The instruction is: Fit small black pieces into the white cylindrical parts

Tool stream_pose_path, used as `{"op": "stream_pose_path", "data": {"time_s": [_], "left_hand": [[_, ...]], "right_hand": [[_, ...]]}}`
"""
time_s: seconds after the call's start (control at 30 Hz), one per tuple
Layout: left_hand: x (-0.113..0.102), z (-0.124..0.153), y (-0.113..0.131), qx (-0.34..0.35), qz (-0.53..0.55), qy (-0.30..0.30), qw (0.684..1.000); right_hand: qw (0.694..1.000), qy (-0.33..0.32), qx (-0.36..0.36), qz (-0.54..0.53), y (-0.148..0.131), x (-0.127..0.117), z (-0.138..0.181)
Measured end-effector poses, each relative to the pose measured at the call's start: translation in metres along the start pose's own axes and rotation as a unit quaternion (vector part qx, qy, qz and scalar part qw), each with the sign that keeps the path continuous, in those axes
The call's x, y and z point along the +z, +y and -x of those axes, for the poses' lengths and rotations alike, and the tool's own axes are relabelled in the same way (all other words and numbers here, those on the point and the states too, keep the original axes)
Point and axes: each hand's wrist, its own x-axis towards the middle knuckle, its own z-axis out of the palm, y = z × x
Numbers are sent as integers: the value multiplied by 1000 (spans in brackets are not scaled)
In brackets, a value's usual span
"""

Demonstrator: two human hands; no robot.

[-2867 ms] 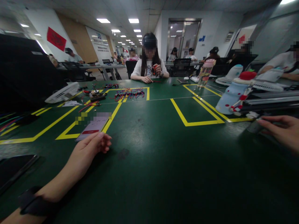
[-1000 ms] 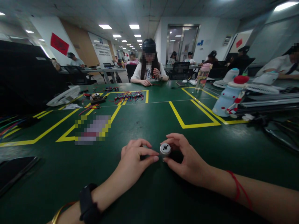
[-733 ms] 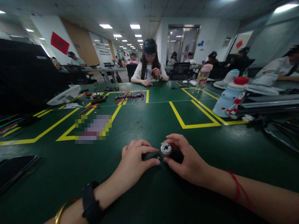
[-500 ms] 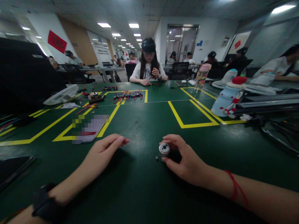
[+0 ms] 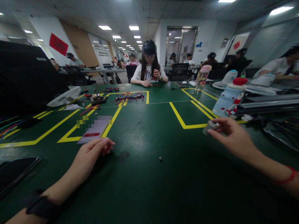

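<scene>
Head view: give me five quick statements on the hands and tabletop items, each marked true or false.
1. The grip of the right hand holds a metal cylinder. True.
2. The left hand is near the phone. True.
3. The small metal piece touches the right hand. False: it lies apart on the green table, between the hands.
4. The dark wristband is worn on the right. False: it's on the left.
5. The blue bottle has a red top. True.
</scene>
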Motion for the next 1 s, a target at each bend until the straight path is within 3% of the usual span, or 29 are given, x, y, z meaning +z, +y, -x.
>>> {"op": "stream_pose_path", "data": {"time_s": [0.13,0.2,0.3,0.4,0.5,0.57,0.67,0.7,0.77,0.8,0.9,1.0], "left_hand": [[1,-2,0,6,18,-3,1000],[1,-2,0,0,41,0,999],[2,-1,1,-11,79,14,997],[2,0,2,-19,103,28,994],[3,0,2,-23,107,27,994],[3,-1,1,-16,96,17,995],[3,-1,0,-10,84,10,996],[3,-1,0,-9,84,11,996],[2,0,0,-7,83,13,996],[2,1,0,-4,82,13,997],[1,3,0,4,72,9,997],[1,4,2,13,49,1,999]], "right_hand": [[980,91,101,145,76,-66,-7],[963,99,142,205,105,-89,-5],[949,71,173,253,134,-106,-3],[949,85,144,268,139,-105,-3],[926,163,68,333,111,-94,-1],[926,167,-12,338,75,-77,4],[963,49,-152,216,7,-34,17],[970,-20,-178,166,-15,-16,22],[961,-185,-196,57,-55,20,31],[951,-237,-196,15,-71,37,35],[932,-299,-200,-46,-102,75,38],[926,-314,-204,-47,-111,88,35]]}}
